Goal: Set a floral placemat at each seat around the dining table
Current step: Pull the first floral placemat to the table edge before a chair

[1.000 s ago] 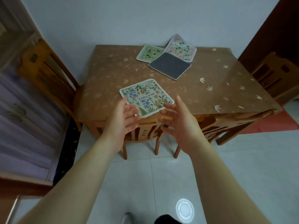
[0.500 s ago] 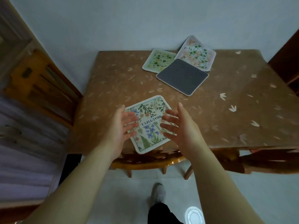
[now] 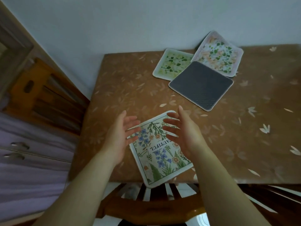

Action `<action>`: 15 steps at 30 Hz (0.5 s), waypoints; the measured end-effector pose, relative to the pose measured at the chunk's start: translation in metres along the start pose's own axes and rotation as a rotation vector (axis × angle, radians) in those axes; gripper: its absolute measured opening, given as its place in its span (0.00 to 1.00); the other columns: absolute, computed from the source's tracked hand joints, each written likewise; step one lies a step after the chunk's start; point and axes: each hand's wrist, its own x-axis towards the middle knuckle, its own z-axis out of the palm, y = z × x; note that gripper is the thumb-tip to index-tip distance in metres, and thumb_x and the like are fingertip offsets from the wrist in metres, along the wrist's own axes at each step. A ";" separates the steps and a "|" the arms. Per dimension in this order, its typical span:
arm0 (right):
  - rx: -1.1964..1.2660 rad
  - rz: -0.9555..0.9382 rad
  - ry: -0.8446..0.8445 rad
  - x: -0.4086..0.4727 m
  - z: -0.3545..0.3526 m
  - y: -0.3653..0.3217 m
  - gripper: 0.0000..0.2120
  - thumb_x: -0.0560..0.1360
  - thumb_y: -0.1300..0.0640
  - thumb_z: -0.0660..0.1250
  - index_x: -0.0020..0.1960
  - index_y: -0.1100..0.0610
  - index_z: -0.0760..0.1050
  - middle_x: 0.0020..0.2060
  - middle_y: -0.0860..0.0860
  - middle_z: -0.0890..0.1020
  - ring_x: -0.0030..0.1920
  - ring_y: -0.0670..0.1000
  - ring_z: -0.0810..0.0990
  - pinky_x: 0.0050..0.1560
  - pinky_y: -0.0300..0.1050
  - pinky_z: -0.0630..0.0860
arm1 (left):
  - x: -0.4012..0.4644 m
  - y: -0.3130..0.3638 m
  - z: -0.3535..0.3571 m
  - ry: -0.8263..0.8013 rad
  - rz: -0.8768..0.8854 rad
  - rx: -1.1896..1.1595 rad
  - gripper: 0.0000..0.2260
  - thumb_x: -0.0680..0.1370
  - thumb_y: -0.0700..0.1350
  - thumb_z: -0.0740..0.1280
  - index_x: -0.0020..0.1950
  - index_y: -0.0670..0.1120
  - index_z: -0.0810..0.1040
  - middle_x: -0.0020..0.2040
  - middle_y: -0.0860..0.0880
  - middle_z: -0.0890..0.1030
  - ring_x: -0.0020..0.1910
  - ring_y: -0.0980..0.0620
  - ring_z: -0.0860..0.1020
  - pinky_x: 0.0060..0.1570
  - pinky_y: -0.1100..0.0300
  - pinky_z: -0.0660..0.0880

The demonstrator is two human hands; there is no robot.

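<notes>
A floral placemat with blue flowers [image 3: 160, 154] lies askew at the near edge of the brown dining table [image 3: 123, 88], one corner hanging over the edge. My left hand [image 3: 119, 137] and my right hand [image 3: 184, 132] hover above its two sides, palms facing each other, fingers spread, holding nothing. At the far side of the table lie a green floral placemat [image 3: 171, 65], a pink floral placemat [image 3: 219, 53] and a grey face-down placemat [image 3: 201, 84], overlapping one another.
A wooden chair [image 3: 153, 207] is tucked under the near edge, just below the placemat. Another wooden chair [image 3: 42, 93] stands at the table's left side. A white wall runs behind the table. A purple cabinet [image 3: 24, 163] is on the left.
I have stepped closer to the table, so it fills more of the view. Both hands have moved forward over the blue-flowered placemat, still apart and holding nothing.
</notes>
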 end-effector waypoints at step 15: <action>0.222 0.194 0.480 0.023 0.015 0.066 0.21 0.81 0.37 0.61 0.55 0.52 0.83 0.51 0.52 0.87 0.53 0.56 0.86 0.50 0.52 0.81 | 0.132 -0.004 0.013 -0.458 -0.119 0.423 0.21 0.84 0.60 0.55 0.59 0.48 0.81 0.57 0.48 0.85 0.57 0.47 0.82 0.57 0.48 0.78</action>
